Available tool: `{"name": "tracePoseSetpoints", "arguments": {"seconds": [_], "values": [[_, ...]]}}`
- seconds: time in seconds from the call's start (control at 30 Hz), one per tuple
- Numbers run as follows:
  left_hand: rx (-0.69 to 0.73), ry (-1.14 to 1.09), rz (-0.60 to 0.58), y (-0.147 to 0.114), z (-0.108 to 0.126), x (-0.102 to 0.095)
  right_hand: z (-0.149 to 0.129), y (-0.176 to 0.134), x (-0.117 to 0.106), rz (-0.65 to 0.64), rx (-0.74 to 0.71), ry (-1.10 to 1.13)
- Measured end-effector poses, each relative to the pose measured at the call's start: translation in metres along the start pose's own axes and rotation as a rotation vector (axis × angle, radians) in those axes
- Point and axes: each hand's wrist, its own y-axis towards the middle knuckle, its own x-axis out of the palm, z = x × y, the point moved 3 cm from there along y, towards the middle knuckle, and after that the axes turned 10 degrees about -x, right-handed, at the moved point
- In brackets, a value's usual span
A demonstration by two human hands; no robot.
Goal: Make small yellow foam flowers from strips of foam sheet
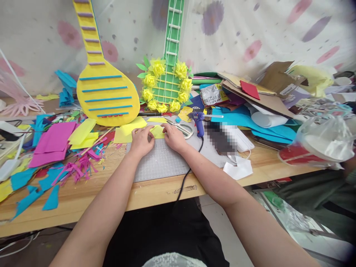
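My left hand (141, 141) is over the far edge of the grey cutting mat (161, 159), its fingers curled and closed at the left end of a small yellow paper piece (158, 132). At the other end, the bent fingers of my right hand (174, 138) press on the same piece. Part of the paper is hidden by the fingers. More yellow paper (122, 135) lies left of my left hand. Scissors (187, 129) with pale handles rest just beyond my right hand, and a purple glue gun (198, 122) is to their right.
Behind stand a yellow instrument model (108, 94) and a green one (172, 48) ringed with yellow paper flowers. Magenta paper (52, 142) and scraps spread on the left. Stacked cardboard (267, 100) and a bagged red cup (303, 152) are right. The glue gun's black cord (183, 185) crosses the mat.
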Motion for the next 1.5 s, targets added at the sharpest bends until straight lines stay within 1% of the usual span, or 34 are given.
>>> {"name": "tracePoseSetpoints", "arguments": {"seconds": [0.03,0.1,0.23,0.37,0.47,0.57,0.67,0.83,0.9,1.03,1.13,1.23,1.4,1.5], "values": [[0.009,-0.014,-0.002,0.000,0.000,0.000,0.000,0.000,-0.001,0.006,-0.003,0.001],[0.020,-0.024,-0.011,0.000,-0.002,-0.001,-0.002,0.000,0.000,0.002,-0.055,0.003],[0.019,0.016,-0.069,0.003,-0.008,0.001,-0.010,0.002,0.008,-0.077,-0.188,-0.028],[0.008,0.035,-0.055,0.003,-0.009,0.003,-0.012,0.006,0.012,-0.097,-0.200,-0.152],[-0.018,0.043,-0.026,0.002,-0.008,0.002,-0.011,0.007,0.010,-0.082,-0.181,-0.196],[-0.030,0.042,0.011,0.001,-0.007,0.001,-0.008,0.006,0.006,-0.042,-0.152,-0.163],[-0.035,0.035,0.026,0.001,-0.008,0.000,-0.002,0.004,0.003,0.005,-0.094,-0.067],[-0.015,0.008,0.009,0.002,-0.008,0.002,0.010,0.002,0.003,0.052,0.060,0.173],[-0.008,0.006,0.003,0.003,-0.009,0.003,0.012,0.002,0.003,0.060,0.078,0.210],[-0.019,0.013,-0.002,0.003,-0.009,0.003,0.013,0.002,0.003,0.053,0.040,0.172],[-0.031,0.009,-0.004,0.003,-0.009,0.003,0.013,0.001,0.005,0.029,0.035,0.187],[-0.066,-0.007,0.000,0.002,-0.008,0.002,0.013,0.002,0.006,0.031,0.082,0.208],[-0.187,-0.061,0.013,0.003,-0.008,0.006,0.009,0.005,0.007,0.044,0.181,0.210],[-0.232,-0.072,0.025,0.004,-0.007,0.009,0.007,0.006,0.008,0.049,0.220,0.185]]}}
